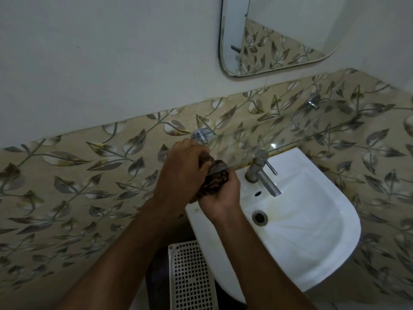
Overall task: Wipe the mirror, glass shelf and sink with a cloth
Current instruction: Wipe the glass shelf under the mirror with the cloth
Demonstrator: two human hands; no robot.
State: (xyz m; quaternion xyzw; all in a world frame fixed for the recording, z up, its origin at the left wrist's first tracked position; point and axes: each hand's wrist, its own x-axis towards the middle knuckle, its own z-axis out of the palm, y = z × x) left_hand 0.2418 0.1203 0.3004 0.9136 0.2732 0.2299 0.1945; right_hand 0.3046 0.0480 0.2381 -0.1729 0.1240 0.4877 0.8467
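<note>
Both hands grip a dark brown patterned cloth (pixel 215 177) at the near left edge of the clear glass shelf (pixel 257 139). My left hand (pixel 181 173) is curled over the cloth from above. My right hand (pixel 220 198) holds its lower part from below. The shelf hangs on two chrome brackets, left bracket (pixel 201 134) and right bracket (pixel 314 100), against the leaf-patterned tiles. Below it stands the white sink (pixel 335 253) with a steel tap (pixel 261 173) and a drain (pixel 260 217). The rounded mirror (pixel 279 34) hangs on the wall above.
A white perforated plastic basket (pixel 190 276) stands on the floor left of the sink. Leaf-patterned tiles (pixel 78 186) cover the lower wall, with plain white wall (pixel 100 63) above. A side wall closes in at the right.
</note>
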